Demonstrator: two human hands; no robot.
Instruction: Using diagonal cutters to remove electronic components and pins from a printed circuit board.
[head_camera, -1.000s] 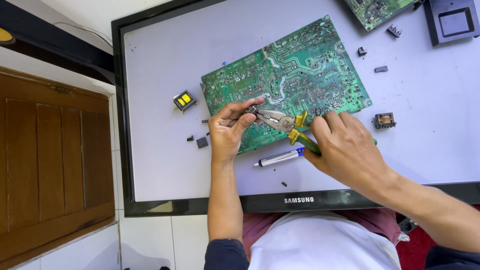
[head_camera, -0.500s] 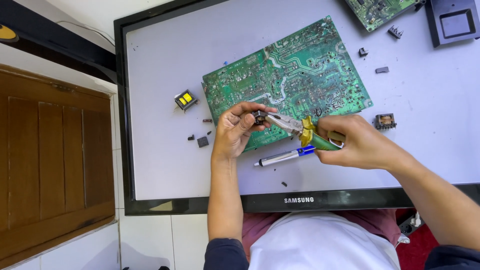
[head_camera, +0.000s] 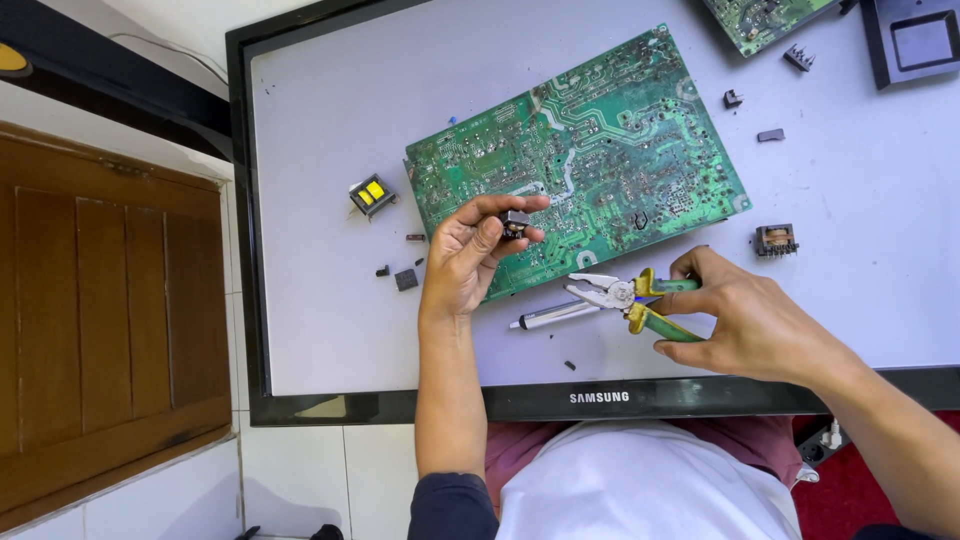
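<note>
Head view, left to right. At far left, brown wooden door panel (head_camera: 100, 330); beside it, flat television (head_camera: 330, 405) lying face up as a work surface, pale screen inside a black frame. On the screen's left part, small yellow-topped transformer (head_camera: 370, 194) with a few dark loose bits (head_camera: 405, 279) just below it. Left hand (head_camera: 470, 265) raised over the lower left edge of the green circuit board (head_camera: 580, 150), thumb and fingertips pinching a small dark component (head_camera: 514, 222). Grey pen-like tool (head_camera: 555, 315) lying just below the board. Right hand (head_camera: 745, 325) closed around the yellow-green handles of pliers (head_camera: 625, 292), metal nose open, pointing left toward the component, well apart from it. Farther right, copper-wound transformer (head_camera: 776, 240); small dark parts (head_camera: 770, 134) and a black tray (head_camera: 915, 40) near the top right corner.
</note>
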